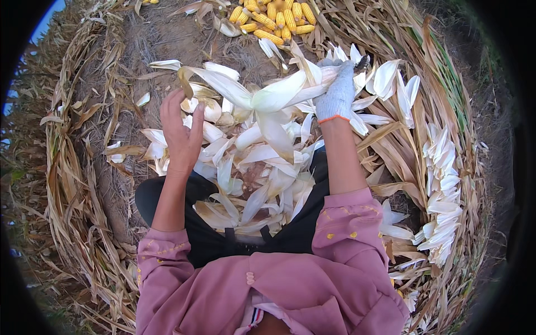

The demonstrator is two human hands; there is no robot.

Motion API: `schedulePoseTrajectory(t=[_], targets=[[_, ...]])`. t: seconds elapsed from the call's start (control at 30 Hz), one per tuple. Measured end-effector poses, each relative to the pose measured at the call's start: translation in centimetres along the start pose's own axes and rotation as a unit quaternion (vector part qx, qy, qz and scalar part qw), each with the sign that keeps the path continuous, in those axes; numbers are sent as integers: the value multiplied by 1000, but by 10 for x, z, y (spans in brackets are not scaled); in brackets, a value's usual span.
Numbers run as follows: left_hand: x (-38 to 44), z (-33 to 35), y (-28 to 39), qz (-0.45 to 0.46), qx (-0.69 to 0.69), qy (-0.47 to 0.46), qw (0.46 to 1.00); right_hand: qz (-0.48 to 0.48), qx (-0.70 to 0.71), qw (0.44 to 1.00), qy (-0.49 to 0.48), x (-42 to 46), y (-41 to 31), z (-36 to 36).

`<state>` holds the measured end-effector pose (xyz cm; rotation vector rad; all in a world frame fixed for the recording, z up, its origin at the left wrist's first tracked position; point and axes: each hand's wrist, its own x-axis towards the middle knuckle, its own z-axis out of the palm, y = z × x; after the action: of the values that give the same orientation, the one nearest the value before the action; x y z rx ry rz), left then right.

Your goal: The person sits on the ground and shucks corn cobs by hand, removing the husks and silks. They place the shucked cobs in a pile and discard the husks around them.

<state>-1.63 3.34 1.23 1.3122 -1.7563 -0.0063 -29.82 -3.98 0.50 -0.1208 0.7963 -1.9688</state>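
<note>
My right hand (336,90), in a pale knitted work glove with an orange cuff edge, grips the base of a corn husk (279,94). Its pale leaves spread out to the left and hang downward; whether an ear is inside cannot be seen. A dark pointed object (362,62) shows at the glove's far side, too small to name. My bare left hand (181,125) is raised with fingers and thumb apart, close to the curled brown tip of one husk leaf. Loose husk leaves (268,188) cover the ground between my legs.
Husked yellow corn cobs (280,21) lie in a heap at the far side. Dry corn stalks (408,146) are piled along the right, with a row of white husks (441,201) on them. More dry stalks (69,167) line the left, beside bare soil (144,46).
</note>
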Motion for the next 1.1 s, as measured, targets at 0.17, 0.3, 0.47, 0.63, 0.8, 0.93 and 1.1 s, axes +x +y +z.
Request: schedulePoseTrajectory(t=[0.17, 0.3, 0.47, 0.63, 0.8, 0.93, 1.1], targets=[[6, 27, 93, 144, 48, -163, 975, 34, 4, 999, -42, -14, 14, -1], [-4, 56, 82, 154, 44, -203, 966, 58, 27, 996, -61, -18, 18, -2], [-25, 39, 78, 220, -14, -266, 938, 34, 29, 999, -31, -14, 0, -3], [-53, 24, 72, 314, 111, -368, 868, 51, 49, 997, -43, -7, -5, -8], [-63, 9, 65, 302, 140, -370, 867, 58, 58, 994, -66, -5, -8, -11], [-75, -2, 41, 248, 186, -417, 854, 25, 22, 999, -33, -10, -18, -7], [-79, -25, 75, -31, 27, -743, 668, -33, 14, 998, -53, -9, -13, -10]])
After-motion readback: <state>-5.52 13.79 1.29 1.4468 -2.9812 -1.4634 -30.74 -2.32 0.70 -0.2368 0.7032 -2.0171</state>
